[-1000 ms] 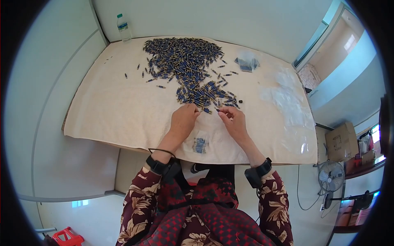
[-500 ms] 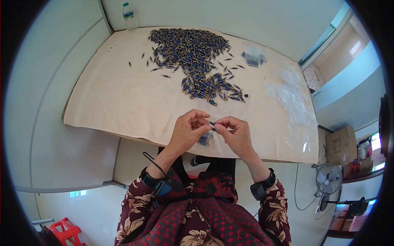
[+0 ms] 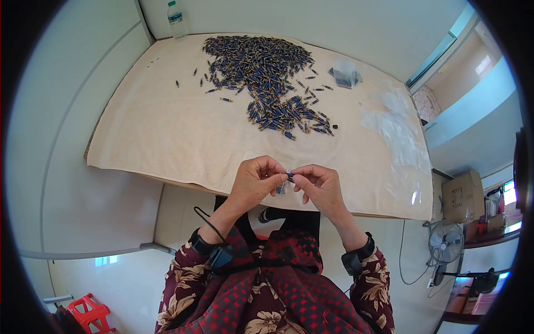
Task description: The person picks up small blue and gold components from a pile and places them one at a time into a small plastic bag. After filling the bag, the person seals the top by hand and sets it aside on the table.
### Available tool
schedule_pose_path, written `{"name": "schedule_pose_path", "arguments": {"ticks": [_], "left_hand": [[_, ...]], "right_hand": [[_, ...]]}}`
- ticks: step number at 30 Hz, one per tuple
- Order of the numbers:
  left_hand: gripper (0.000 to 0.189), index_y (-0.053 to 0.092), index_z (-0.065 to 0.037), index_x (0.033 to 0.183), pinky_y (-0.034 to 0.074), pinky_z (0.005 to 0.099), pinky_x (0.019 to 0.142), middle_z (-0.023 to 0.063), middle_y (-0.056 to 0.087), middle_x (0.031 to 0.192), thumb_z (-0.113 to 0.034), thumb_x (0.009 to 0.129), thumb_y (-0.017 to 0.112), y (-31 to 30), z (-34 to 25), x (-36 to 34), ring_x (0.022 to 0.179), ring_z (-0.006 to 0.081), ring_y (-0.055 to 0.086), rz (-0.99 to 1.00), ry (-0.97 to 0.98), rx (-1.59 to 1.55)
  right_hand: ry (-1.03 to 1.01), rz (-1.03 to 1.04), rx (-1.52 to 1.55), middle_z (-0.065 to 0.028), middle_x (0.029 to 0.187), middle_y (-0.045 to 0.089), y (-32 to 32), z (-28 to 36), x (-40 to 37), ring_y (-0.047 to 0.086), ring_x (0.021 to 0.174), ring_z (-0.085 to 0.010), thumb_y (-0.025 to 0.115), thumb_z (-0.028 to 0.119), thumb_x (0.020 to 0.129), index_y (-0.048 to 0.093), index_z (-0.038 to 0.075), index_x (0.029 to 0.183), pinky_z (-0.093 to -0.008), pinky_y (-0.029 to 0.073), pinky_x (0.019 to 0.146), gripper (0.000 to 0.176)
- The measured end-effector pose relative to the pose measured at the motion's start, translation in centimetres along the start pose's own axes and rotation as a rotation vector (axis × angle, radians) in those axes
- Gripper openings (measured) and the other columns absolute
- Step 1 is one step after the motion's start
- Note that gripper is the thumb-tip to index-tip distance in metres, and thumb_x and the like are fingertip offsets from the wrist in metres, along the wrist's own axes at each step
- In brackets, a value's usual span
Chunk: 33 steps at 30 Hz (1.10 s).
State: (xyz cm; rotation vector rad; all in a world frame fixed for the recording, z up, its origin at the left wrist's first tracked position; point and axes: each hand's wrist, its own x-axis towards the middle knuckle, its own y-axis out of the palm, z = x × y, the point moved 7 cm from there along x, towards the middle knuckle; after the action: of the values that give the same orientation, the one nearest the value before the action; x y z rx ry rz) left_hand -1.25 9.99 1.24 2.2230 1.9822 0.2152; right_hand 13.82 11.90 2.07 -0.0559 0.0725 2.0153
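My left hand is closed at the front of the table, thumb and forefinger pinched at the top of a small clear plastic bag. Blue pieces show through the bag. Opposite it, my right hand pinches a small dark blue cylinder, its tip meeting the left fingertips. Fingers hide part of the bag and its mouth. Farther back lies a big pile of small blue cylinders with brass-coloured ends, and loose ones are scattered round it.
At the back right, a filled clear bag lies on the cream cloth. Clear plastic bags spread along the right side. A water bottle stands at the back left. A small black piece sits beside the pile.
Both hands have come slightly lower in the view, with their fingertips still together. The blue cylinder between them now lies more level. The pile looks the same.
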Motion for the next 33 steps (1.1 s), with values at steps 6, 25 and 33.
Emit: {"name": "schedule_pose_path", "arguments": {"ticks": [6, 25, 33], "left_hand": [[0.008, 0.063, 0.002, 0.088, 0.047, 0.0202, 0.049, 0.0054, 0.064, 0.071, -0.001, 0.083, 0.067, 0.4, 0.9, -0.3, 0.057, 0.0071, 0.057, -0.028, 0.003, -0.002], [0.016, 0.062, 0.004, 0.100, 0.050, 0.0215, 0.056, 0.0076, 0.065, 0.085, -0.008, 0.093, 0.055, -1.8, 3.0, 0.7, 0.066, 0.0110, 0.061, -0.008, -0.084, -0.012], [0.016, 0.063, 0.000, 0.100, 0.047, 0.0249, 0.061, 0.0074, 0.060, 0.086, 0.000, 0.085, 0.060, -1.6, 2.2, 0.1, 0.068, 0.0135, 0.059, -0.072, 0.300, 0.664]], "right_hand": [[-0.009, -0.105, 0.185, -0.0093, 0.081, 0.066, -0.1, -0.8, -1.2, 0.065, 0.070, -0.0128, 0.066, 0.006, 0.086, 0.064, -0.006, 0.097, -0.0224, 0.054, 0.053, 0.017], [0.153, -0.109, 0.149, -0.0106, 0.076, 0.066, -3.8, -3.2, -0.7, 0.065, 0.064, -0.0143, 0.066, 0.007, 0.085, 0.065, -0.005, 0.089, -0.0256, 0.058, 0.061, 0.013], [0.218, -0.031, -0.139, -0.0088, 0.073, 0.065, -5.7, -3.5, 1.4, 0.063, 0.062, -0.0114, 0.067, 0.007, 0.084, 0.065, -0.005, 0.086, -0.0231, 0.055, 0.057, 0.012]]}}
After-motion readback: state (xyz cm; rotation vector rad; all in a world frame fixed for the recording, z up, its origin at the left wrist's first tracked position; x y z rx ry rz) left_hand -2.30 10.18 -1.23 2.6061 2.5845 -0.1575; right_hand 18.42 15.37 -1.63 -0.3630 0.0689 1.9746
